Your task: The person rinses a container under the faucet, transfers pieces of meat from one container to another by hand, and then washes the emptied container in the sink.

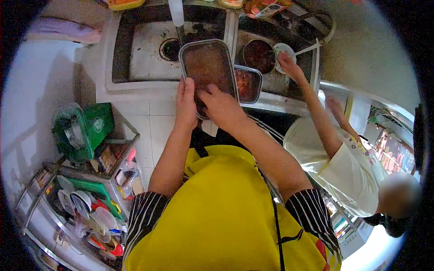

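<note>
Narrow kitchen seen from above, with a two-basin sink [144,49] across the upper middle of the frame. Held over the sink's front edge, at upper centre, a dark rectangular container [208,63], tilted slightly. Left hand [186,101] clasped on the container's lower left side; right hand [221,106] bent over the lower part, fingers bunched at the brownish surface. Cannot tell between pressing, rubbing or pinching something with the right fingers. Seemingly mid-way through handwork on the container; judging from the pose, next move calling for a firm left hold on the rim and room for the right fingers.

Partly behind, to the right, a second container [260,83] with reddish contents. Further right, in the other basin, a round dark vessel [259,54] beside a white dish [284,49], with a nearby person's hand [287,63] at the dish. Faucet [176,13] at top centre. Yellow apron [212,203] across lower centre. At left, pale wall [40,90], green crate [99,122] and cluttered shelving; pale floor tiles [158,131] between shelving and sink.
</note>
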Demonstrator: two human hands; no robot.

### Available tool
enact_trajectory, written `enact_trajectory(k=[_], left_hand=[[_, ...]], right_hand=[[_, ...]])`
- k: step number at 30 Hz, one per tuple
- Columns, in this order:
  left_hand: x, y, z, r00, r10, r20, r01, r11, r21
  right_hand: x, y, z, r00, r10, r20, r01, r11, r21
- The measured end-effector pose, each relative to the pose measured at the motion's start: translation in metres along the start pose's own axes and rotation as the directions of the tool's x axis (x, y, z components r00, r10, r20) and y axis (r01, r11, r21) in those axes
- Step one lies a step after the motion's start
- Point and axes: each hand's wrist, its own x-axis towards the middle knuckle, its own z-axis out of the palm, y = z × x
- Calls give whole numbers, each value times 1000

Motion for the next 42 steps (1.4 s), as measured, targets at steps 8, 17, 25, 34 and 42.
enact_trajectory(k=[8,17,25,34,42], left_hand=[[-3,0,-1,1000,-21,-4,21,999,-25],[-6,7,-6,997,-73,-11,73,997,-38],[-6,9,-6,995,-95,22,96,991,-88],[0,15,-15,998,-62,0,62,992,-107],[-3,19,-15,998,-49,-37,46,996,-73]], right_hand=[[5,3,3,986,-55,154,77,987,-142],[-11,10,-14,995,-3,-99,9,998,61],[-23,11,-42,957,290,9,-190,605,773],[-28,70,-48,909,269,-319,-101,883,458],[-32,104,-30,950,205,-236,-216,976,-20]])
